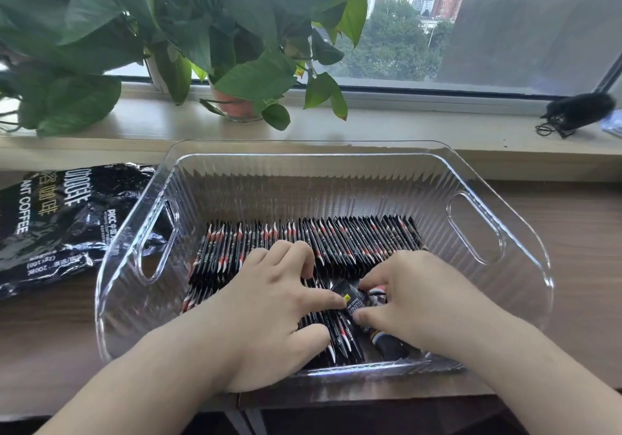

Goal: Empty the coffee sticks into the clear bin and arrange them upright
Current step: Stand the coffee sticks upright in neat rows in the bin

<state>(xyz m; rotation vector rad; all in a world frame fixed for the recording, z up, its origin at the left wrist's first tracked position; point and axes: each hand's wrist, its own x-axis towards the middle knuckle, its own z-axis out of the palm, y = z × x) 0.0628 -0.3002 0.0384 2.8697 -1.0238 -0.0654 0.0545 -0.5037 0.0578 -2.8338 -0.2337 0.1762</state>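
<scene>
A clear ribbed bin with cut-out handles stands on the wooden table. Several black coffee sticks with red and white marks stand on edge in rows across its floor. My left hand lies over the front row, fingers curled down onto the sticks and thumb against their near ends. My right hand pinches a loose black stick lying flat between the two hands. Another loose stick lies near the front wall under my right hand.
The flattened black coffee bag lies left of the bin. Potted plants stand on the window sill behind. A small black microphone with a cord rests on the sill at right. The table edge runs just below the bin.
</scene>
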